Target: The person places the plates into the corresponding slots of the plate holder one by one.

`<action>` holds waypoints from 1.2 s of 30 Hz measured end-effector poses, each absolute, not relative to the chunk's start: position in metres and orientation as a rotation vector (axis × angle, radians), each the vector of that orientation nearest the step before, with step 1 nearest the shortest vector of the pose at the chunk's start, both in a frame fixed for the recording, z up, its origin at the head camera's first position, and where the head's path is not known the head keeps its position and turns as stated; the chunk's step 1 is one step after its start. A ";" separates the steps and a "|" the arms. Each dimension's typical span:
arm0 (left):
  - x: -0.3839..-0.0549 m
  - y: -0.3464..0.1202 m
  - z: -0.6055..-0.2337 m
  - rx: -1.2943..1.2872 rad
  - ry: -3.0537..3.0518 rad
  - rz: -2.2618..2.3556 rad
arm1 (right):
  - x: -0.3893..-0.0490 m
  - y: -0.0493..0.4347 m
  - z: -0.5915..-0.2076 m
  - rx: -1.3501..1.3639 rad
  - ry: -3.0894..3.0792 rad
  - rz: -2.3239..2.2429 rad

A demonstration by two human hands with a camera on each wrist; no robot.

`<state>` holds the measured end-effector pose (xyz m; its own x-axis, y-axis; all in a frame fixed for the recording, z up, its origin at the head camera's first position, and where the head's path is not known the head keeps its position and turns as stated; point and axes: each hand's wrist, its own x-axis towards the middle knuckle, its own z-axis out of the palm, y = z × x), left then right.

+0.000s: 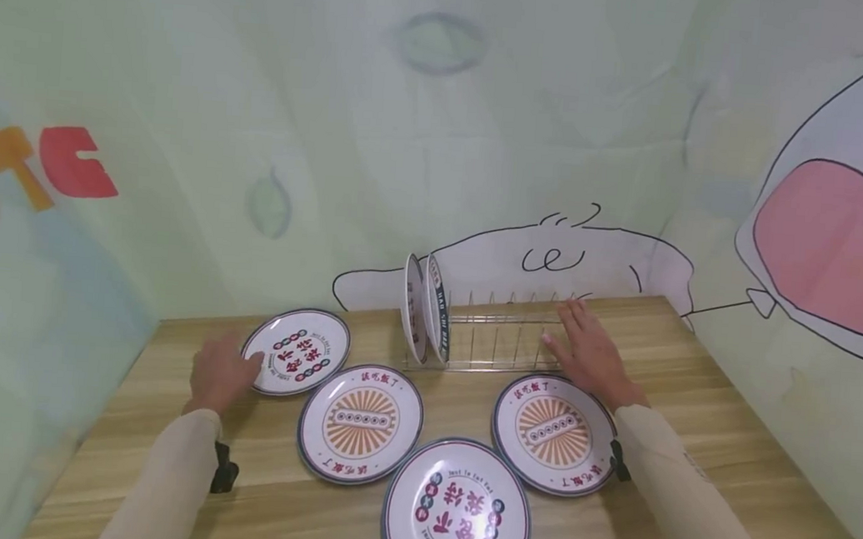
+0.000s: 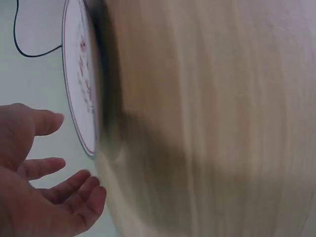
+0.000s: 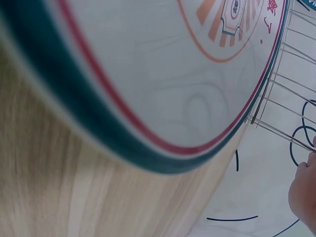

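My left hand (image 1: 223, 374) is beside a round white plate (image 1: 295, 352) with red lettering at the table's left. In the left wrist view, the fingers (image 2: 74, 192) are loosely bent and spread, apart from the plate's rim. My right hand (image 1: 593, 353) is at the right end of a metal wire dish rack (image 1: 500, 366), fingers extended and thumb apart; contact with the wires is unclear. Two plates, a left one (image 1: 414, 310) and a right one (image 1: 438, 310), stand upright in the rack's left end.
Flat on the wooden table (image 1: 694, 388) lie two sunburst-patterned plates, one left (image 1: 358, 456) and one right (image 1: 555, 458) of centre. A red-lettered plate (image 1: 456, 505) lies at the front between them. A printed cloth backdrop (image 1: 321, 128) rises behind the table.
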<state>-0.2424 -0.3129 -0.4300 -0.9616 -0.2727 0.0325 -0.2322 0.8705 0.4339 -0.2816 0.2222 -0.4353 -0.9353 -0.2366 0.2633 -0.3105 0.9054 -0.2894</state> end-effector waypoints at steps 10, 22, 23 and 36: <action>-0.254 -0.328 -0.454 0.760 -2.936 -1.072 | -0.281 0.220 -0.440 0.419 -2.855 0.512; -0.260 -0.322 -0.456 0.884 -2.786 -1.208 | -0.281 0.223 -0.439 0.421 -2.803 0.495; -0.261 -0.323 -0.457 0.904 -2.779 -1.218 | -0.280 0.222 -0.439 0.420 -2.804 0.496; -0.261 -0.347 -0.452 1.034 -2.586 -1.878 | -0.281 0.222 -0.437 0.407 -2.814 0.459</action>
